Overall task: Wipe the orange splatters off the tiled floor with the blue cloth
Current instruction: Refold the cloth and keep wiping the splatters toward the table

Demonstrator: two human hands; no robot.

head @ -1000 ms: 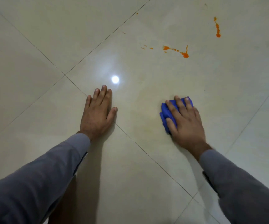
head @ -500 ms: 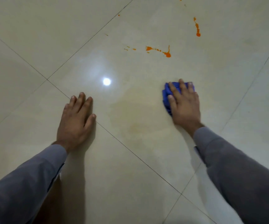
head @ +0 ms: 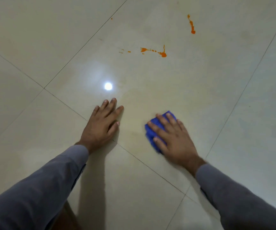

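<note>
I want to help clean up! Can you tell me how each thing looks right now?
blue cloth: bunched up, flat on the floor under the right hand
right hand: fingers spread, pressing on the cloth
left hand: flat on the bare tile, holding nothing
orange splatters: not wiped yet, beyond the cloth
tiled floor: shiny, with a faint yellowish smear between the hands

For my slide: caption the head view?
Right hand presses blue cloth on tiled floor, orange splatters ahead.
</note>
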